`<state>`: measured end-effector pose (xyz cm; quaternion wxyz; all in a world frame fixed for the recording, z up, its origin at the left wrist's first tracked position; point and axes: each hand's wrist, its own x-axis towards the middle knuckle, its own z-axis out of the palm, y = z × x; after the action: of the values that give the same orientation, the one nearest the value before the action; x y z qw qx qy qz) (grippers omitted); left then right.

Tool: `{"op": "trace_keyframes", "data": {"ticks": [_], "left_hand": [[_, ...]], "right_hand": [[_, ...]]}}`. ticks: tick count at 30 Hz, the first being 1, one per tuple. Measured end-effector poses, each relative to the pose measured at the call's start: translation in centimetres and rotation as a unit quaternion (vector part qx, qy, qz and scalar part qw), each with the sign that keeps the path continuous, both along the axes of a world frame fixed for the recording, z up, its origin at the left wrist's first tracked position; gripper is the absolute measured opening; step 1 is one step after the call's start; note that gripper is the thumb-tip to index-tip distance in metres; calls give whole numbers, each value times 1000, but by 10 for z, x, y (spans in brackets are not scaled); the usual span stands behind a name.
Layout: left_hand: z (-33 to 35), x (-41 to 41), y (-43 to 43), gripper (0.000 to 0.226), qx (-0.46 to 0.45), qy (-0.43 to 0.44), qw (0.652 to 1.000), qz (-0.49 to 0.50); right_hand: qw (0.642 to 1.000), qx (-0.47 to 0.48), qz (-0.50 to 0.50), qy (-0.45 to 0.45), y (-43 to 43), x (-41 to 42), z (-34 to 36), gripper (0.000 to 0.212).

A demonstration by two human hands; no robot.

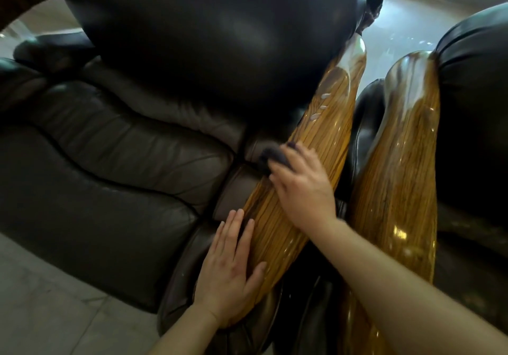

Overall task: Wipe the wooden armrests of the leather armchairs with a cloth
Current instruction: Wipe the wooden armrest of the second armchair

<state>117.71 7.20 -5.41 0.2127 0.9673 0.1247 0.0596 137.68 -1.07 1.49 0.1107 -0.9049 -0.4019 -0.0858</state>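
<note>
A glossy striped wooden armrest (327, 134) runs from the lower middle up to the right of a dark leather armchair (110, 167). My right hand (302, 189) presses a dark cloth (275, 156) onto the armrest's left edge about halfway along; most of the cloth is hidden under my fingers. My left hand (233, 266) lies flat, fingers together, on the armrest's near end and the leather beside it, holding nothing. Small white drops sit on the wood further up. A second wooden armrest (398, 176) of the neighbouring armchair (472, 107) lies parallel on the right.
The armchair's big rounded backrest (220, 38) looms over the upper frame. A narrow gap separates the two armrests. Pale tiled floor (55, 313) shows at the lower left and a bright floor patch at the upper right.
</note>
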Motion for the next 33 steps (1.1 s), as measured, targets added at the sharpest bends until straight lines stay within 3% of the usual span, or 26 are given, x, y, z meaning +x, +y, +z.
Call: {"op": "trace_keyframes", "data": {"ticks": [3,5,9,12,14,16,18,20,24,27,30,33], "left_hand": [[4,-3,3,76,-23,6,1000,1],[5,-5,5,77,-20,11,1000,-6],[9,-7,9,75,-34,6,999,-25],[16,-11,10,68,-145,-31,989,19],[22,-11,10,65,-214,-63,973,62],[27,-9,13,65,-238,-77,966,71],[30,-3,18,63,-222,-64,971,56],[31,4,22,65,-187,-38,981,25],[34,36,21,73,-95,10,995,-23],[36,71,13,74,8,19,999,-49],[41,115,2,75,81,2,993,-91],[44,147,-3,76,84,-9,990,-113]], "right_hand": [[979,-45,200,-1,-33,-42,-17,32],[967,-58,246,-15,-46,-28,-15,32],[999,24,20,-24,-30,18,6,28],[995,70,-77,-6,-29,-10,-6,29],[997,60,-47,0,-42,-56,-27,30],[997,26,74,11,-60,-94,-43,33],[984,-6,179,2,-73,-87,-45,35],[982,-15,188,-11,-71,-59,-34,32],[998,55,0,17,-43,7,-2,28],[976,149,-128,95,-28,42,14,30],[959,204,-154,123,-28,39,10,31],[966,204,-98,126,-43,37,3,32]]}}
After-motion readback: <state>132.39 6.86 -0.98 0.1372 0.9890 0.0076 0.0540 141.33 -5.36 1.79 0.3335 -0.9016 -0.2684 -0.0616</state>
